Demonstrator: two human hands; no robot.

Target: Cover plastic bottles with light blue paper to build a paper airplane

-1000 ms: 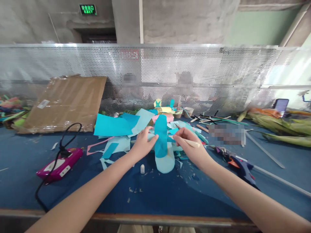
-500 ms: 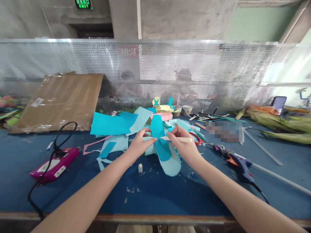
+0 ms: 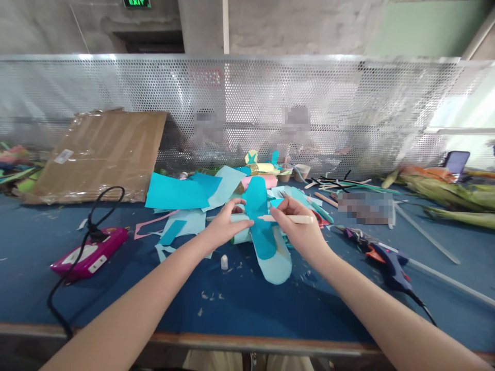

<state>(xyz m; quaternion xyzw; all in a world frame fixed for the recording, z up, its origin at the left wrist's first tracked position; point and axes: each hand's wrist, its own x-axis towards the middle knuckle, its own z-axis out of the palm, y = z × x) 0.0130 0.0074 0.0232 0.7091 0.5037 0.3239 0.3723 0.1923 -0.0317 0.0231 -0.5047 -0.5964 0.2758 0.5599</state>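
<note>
Tabletop [image 3: 232, 309], right hand [image 3: 299, 230] snug around pen [image 3: 302, 219]

The right side is washed pale by light; the perforated screen [image 3: 328, 93] is streaked with glare, the worktop [image 3: 247, 309] softly shadowed.

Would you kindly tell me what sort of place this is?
Probably a craft workshop: a long blue-topped worktable bears flat turquoise paper sheets and a dark blue glue gun with an orange trigger, while a lit green exit sign suggests a shared or public building.
</note>
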